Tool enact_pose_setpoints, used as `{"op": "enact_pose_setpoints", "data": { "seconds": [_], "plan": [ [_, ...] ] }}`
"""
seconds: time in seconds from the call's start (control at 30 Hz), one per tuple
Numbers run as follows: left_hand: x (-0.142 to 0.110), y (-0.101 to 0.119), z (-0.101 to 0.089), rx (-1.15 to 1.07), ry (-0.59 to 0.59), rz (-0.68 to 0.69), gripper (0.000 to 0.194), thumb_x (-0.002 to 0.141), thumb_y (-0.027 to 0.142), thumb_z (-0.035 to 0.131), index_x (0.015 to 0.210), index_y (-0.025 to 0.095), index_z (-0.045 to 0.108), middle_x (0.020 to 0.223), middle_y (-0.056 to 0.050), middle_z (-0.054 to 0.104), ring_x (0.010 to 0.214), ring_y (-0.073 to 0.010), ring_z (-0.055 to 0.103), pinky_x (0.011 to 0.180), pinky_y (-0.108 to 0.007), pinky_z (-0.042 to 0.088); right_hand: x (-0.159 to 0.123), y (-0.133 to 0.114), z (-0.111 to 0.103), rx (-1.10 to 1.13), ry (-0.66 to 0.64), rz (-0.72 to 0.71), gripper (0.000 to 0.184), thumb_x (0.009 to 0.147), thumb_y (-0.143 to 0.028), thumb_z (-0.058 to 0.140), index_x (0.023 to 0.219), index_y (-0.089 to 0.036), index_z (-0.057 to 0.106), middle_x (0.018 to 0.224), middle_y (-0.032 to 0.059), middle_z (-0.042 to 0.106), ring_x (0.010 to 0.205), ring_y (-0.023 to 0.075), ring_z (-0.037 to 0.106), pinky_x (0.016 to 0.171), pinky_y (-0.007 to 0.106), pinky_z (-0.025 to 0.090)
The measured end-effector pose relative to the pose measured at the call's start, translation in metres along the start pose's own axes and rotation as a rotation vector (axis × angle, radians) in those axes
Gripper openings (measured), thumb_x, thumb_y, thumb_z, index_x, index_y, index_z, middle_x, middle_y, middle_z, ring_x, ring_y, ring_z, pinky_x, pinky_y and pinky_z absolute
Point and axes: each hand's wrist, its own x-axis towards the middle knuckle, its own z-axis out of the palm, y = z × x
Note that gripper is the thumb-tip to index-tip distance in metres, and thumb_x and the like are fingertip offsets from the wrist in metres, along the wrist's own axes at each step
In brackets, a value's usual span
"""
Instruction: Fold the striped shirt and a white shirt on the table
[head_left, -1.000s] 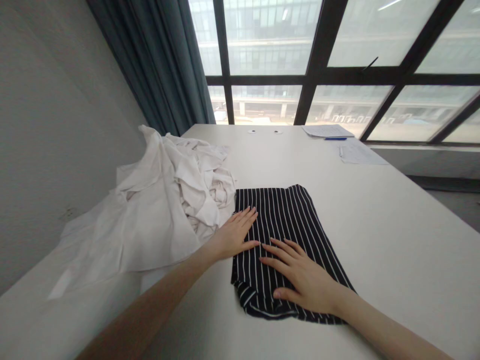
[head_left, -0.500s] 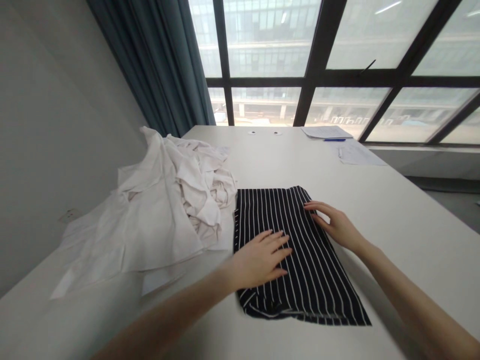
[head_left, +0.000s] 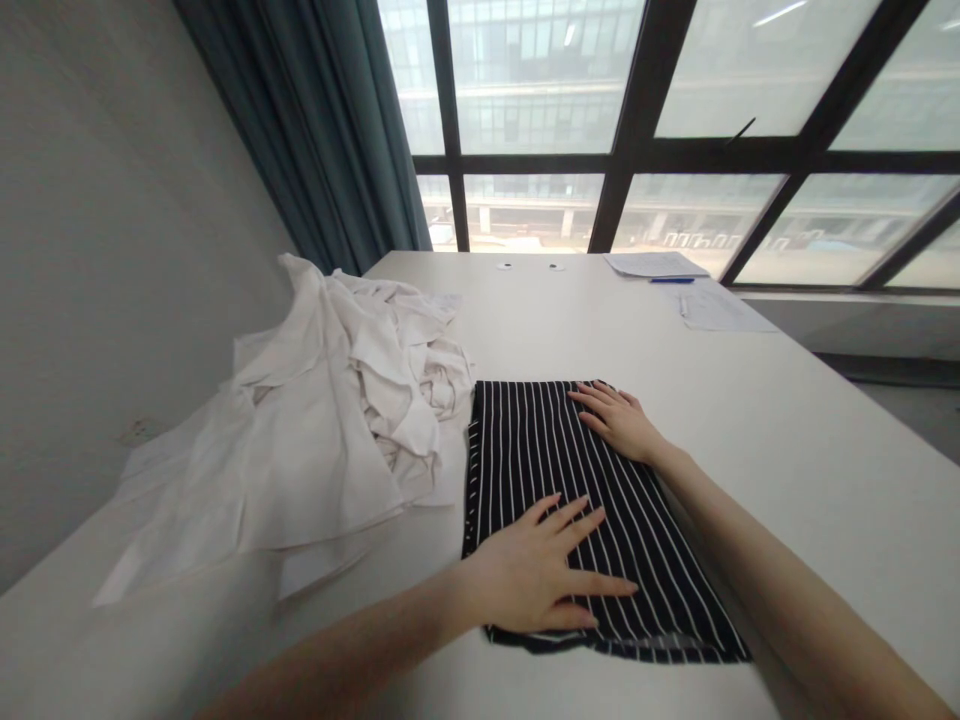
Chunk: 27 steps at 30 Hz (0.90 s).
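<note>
"Cloth (head_left: 525, 450), black with white stripes, lay flat on the white worktop (head_left: 810, 480). Smoothing was the step in hand, I judged. How was it best done?"

"With light, even pressure, in my opinion, following the stripes so that they ran straight. One palm was best used as an anchor while the other swept outward. Too hard a push risked dragging the fabric askew. The near edge called for most attention: it was wavy, and appeared to gape slightly toward the right."

"State of the hands?"

"Both were palm down and empty. The left hand (head_left: 536, 570) had its fingers spread wide, with no fold pinched. The right hand (head_left: 619, 425) was extended more loosely, fingers nearer together; I saw no grip there either."

"And the cloth in relation to them?"

"Beneath both. The left hand rested on its near part, toward the left, with the wrist crossing the near left corner. The right hand rested at the far right corner, its forearm passing beside the right edge. The striped middle lay exposed between them."

"Anything adjacent?"

"A heap of white fabric (head_left: 315, 450), rumpled, just beyond the left edge. Papers (head_left: 724, 308) lay well apart, at the far right."
</note>
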Motion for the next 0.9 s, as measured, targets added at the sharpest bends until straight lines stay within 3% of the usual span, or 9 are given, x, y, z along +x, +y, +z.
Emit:
{"op": "enact_pose_setpoints", "data": {
  "seconds": [0.2, 0.43, 0.6, 0.77, 0.9],
  "plan": [
    [-0.001, 0.001, 0.0, -0.031, -0.008, 0.008, 0.053, 0.096, 0.057, 0.04, 0.146, 0.04, 0.037, 0.161, -0.013, 0.016, 0.148, -0.0336, 0.013, 0.115, -0.057, 0.021, 0.012, 0.0, 0.003, -0.024, -0.007, 0.067, 0.05, 0.099, -0.045, 0.031, 0.146, -0.033, 0.039, 0.153, 0.0008, 0.04, 0.141, 0.0287, 0.033, 0.111, 0.057, 0.028],
    [-0.009, 0.006, 0.001, -0.064, 0.001, 0.007, 0.053, 0.096, 0.058, 0.04, 0.146, 0.041, 0.037, 0.162, -0.012, 0.014, 0.148, -0.0334, 0.013, 0.114, -0.057, 0.022, 0.002, -0.008, 0.005, -0.027, 0.047, 0.055, 0.049, 0.099, -0.044, 0.032, 0.146, -0.032, 0.04, 0.152, 0.0008, 0.043, 0.141, 0.0275, 0.035, 0.11, 0.052, 0.032],
    [-0.013, 0.004, 0.0, -0.119, 0.037, -0.004, 0.055, 0.096, 0.058, 0.039, 0.146, 0.033, 0.039, 0.157, -0.009, 0.032, 0.146, -0.0288, 0.025, 0.117, -0.051, 0.022, -0.004, -0.011, 0.006, -0.011, 0.12, 0.055, 0.048, 0.1, -0.041, 0.031, 0.143, -0.028, 0.045, 0.15, 0.0038, 0.045, 0.142, 0.028, 0.033, 0.11, 0.053, 0.032],
    [-0.011, -0.007, -0.009, -0.159, 0.214, -0.125, 0.039, 0.102, 0.033, 0.036, 0.137, 0.022, 0.049, 0.138, -0.006, 0.057, 0.132, -0.0169, 0.048, 0.113, -0.035, 0.035, -0.005, -0.008, -0.005, 0.004, 0.202, 0.038, 0.046, 0.099, -0.037, 0.033, 0.139, -0.025, 0.05, 0.151, 0.0088, 0.043, 0.142, 0.0292, 0.031, 0.111, 0.058, 0.029],
    [-0.014, -0.032, -0.015, 0.065, 0.27, -0.325, 0.037, 0.1, 0.024, 0.04, 0.135, 0.015, 0.05, 0.14, -0.009, 0.054, 0.136, -0.0216, 0.043, 0.114, -0.041, 0.033, -0.009, -0.014, -0.019, 0.017, 0.193, -0.021, 0.043, 0.097, -0.034, 0.037, 0.133, -0.021, 0.056, 0.147, 0.0111, 0.048, 0.14, 0.0279, 0.036, 0.11, 0.053, 0.034]
  ]
}}
